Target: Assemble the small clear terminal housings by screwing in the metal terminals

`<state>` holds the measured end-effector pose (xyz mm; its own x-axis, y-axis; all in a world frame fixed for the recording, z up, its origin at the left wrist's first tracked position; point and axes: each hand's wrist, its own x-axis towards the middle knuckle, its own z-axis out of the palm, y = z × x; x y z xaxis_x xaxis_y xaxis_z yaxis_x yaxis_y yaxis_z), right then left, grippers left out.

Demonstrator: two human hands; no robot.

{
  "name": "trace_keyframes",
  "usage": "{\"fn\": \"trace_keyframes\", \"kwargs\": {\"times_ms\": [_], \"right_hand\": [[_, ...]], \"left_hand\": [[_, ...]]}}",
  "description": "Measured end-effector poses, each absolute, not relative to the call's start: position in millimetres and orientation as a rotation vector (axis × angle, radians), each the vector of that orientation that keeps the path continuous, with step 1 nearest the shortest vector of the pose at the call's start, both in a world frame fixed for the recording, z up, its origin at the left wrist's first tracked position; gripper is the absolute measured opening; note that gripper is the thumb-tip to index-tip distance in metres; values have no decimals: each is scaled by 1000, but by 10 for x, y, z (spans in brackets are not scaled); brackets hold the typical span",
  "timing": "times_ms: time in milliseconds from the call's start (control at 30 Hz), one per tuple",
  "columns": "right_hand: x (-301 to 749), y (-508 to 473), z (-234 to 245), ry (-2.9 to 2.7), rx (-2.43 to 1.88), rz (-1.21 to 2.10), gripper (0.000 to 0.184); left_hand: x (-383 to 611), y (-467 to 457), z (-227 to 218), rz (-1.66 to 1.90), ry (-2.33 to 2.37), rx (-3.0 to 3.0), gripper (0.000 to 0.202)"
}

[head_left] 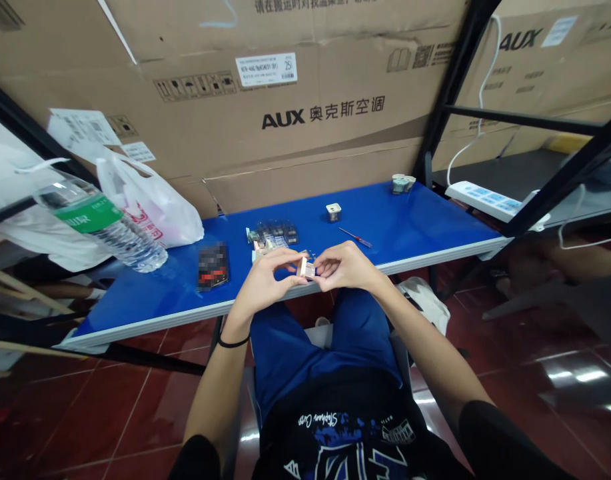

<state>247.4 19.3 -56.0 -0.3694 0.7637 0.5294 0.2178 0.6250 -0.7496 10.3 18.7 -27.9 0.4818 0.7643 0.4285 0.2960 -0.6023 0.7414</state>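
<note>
Left hand: the left hand (262,280) is raised just over the table's front edge, palm turned in, with a black wristband (234,343) on the wrist.

Right hand: the right hand (344,267) mirrors it from the other side, fingers curled in, forearm angled up from the lower right.

Grip: both are clenched lightly on the small translucent block (306,269), pinched between fingers and thumbs. Can't make out exactly which fingertips are doing the work.

Block: it sits between the hands, held up right above the front edge, not resting on the table. Too small to tell what kind of part it is.

Edges: the aluminium front edge of the blue table (150,321) runs right under the hands, and the person's lap in blue shorts (305,333) is just below it. Not much room downward, but there's plenty of open space over the tabletop ahead.

Nearby: a pile of small packaged parts (272,235) is just behind the left hand. A small screwdriver (355,237) lies a bit beyond the right hand, with a small square part (334,211) behind it.

Tabletop: a pixelated phone (213,267), a water bottle (100,223) lying on its side and a white plastic bag (150,203) are to the left.

Room: AUX cardboard boxes (235,87) stand behind the table, a power strip (480,202) is off to the right, and the floor is glossy dark red tile (85,427).
</note>
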Motion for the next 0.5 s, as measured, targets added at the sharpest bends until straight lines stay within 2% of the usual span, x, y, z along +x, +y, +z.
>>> {"fn": "trace_keyframes", "kwargs": {"times_ms": [500], "right_hand": [[2497,418,-742,-1869,-824,700,18]], "left_hand": [[195,389,-463,1014,954,1869,47]]}}
